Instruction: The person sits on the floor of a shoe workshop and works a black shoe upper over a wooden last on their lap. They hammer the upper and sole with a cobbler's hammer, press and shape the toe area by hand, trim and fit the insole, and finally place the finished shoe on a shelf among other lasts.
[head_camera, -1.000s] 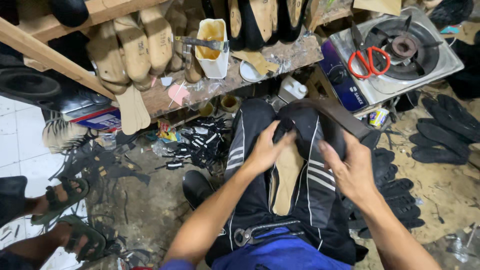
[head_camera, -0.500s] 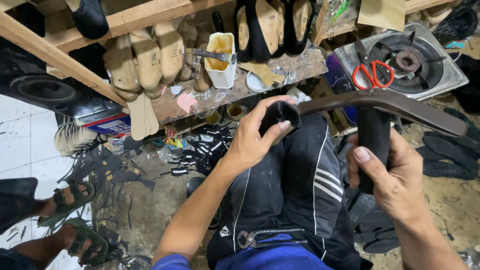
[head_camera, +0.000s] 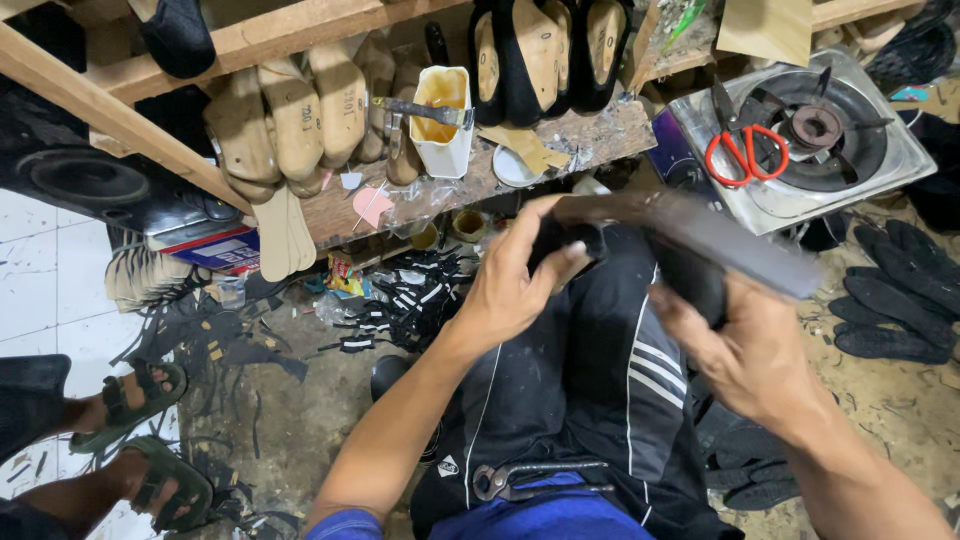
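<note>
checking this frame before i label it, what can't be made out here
- Head view: the dark piece gripped by the left hand and right hand is motion-blurred; its exact shape is unclear.
- The pliers on the lap are partly covered by blue cloth.
- The sandalled feet belong to someone cut off by the left edge.
- The white cup: contents unclear.

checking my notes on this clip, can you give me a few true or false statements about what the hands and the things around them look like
1. Both hands grip the same dark shoe piece. True: left hand at its left end, right hand further right.
2. The red-handled scissors lie on the floor. False: they rest on the metal gas stove.
3. A white cup stands on the wooden shelf. True.
4. The pincers are in the right hand. False: they lie in the person's lap.
5. Another person's sandalled feet show at the lower left. True.
</note>
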